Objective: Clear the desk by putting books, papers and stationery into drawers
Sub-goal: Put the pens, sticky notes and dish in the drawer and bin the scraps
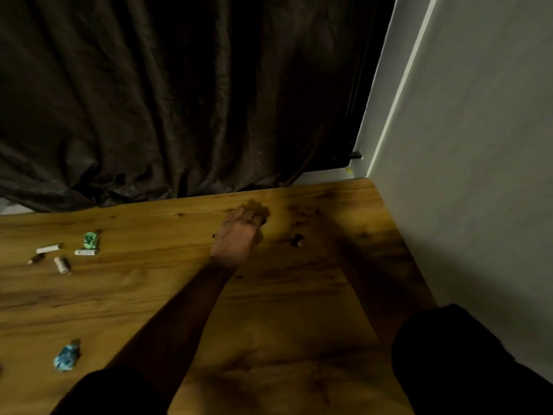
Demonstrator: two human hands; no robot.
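Hands: two in view, both reaching over the desk toward 12 o'clock.
Left hand (pixel 236 235): back upward, fingers (pixel 254 218) curled down onto the wood. Something dark sits at the fingertips, but I cannot tell whether they pinch it.
Right hand (pixel 309 227): a dark blur at 3 o'clock of the left hand, low over the wood. Whether it is released or clenched, I cannot tell.
Dark bit (pixel 296 239): one, small, lying on the desk between the two hands, nearer the right one. Its kind is unclear.
Sleeves: two, black, at 7 and 5 o'clock.
Desk (pixel 269 310): one, with a brown wood-grain top.
Pale cylinders: three, lying flat at 9 o'clock of the left hand and well apart from it: first (pixel 49 248), second (pixel 86 252), third (pixel 61 264).
Pencil stub (pixel 36 259): one, dark, just beside the cylinders.
Green wad (pixel 90 239): one, crumpled, touching or nearly touching the second cylinder.
Blue wad (pixel 67 356): one, crumpled, at 8 o'clock, alone.
Curtain (pixel 179 100): one, dark, at 12 o'clock, its hem at the desk's far edge.
Wall (pixel 478 175): grey, at 3 o'clock, along the desk's right side.
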